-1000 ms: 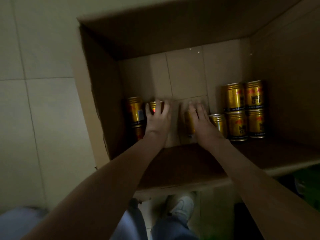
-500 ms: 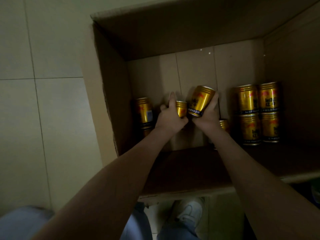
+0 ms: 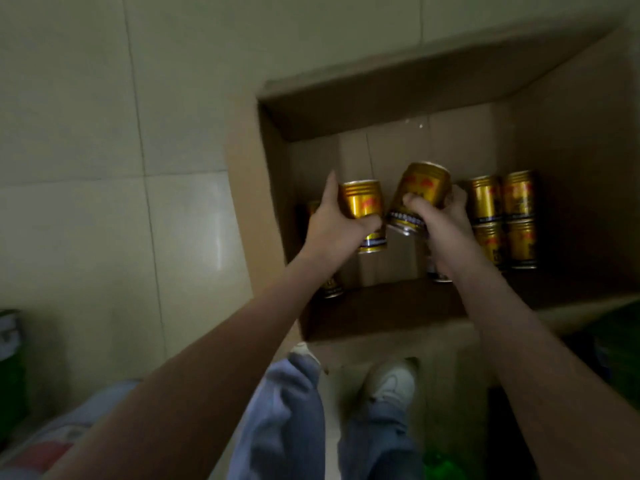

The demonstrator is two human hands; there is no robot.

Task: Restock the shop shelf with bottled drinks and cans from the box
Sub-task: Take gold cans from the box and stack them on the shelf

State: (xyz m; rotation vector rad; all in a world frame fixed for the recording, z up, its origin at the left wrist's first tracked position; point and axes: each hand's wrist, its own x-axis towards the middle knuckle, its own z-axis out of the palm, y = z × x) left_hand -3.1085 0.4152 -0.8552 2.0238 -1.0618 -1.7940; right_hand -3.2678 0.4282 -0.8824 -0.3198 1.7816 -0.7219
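Note:
An open cardboard box (image 3: 242, 202) stands on the tiled floor in front of me. My left hand (image 3: 332, 230) grips an upright gold can (image 3: 363, 206) above the box's inside. My right hand (image 3: 443, 223) grips a second gold can (image 3: 420, 188), tilted to the right. Several more gold cans (image 3: 502, 216) stand stacked in two layers at the box's right side. Another gold can (image 3: 330, 287) lies low at the left, mostly hidden by my left forearm.
Pale floor tiles (image 3: 104, 168) spread to the left of the box. My legs in blue trousers (image 3: 287, 410) and a white shoe (image 3: 391, 382) are just below the box's near wall. A dark green object (image 3: 10, 358) sits at the left edge.
Both hands closed on cans at the box bottom and lifted them up. The view has pulled back and shifted, so the box now sits further right.

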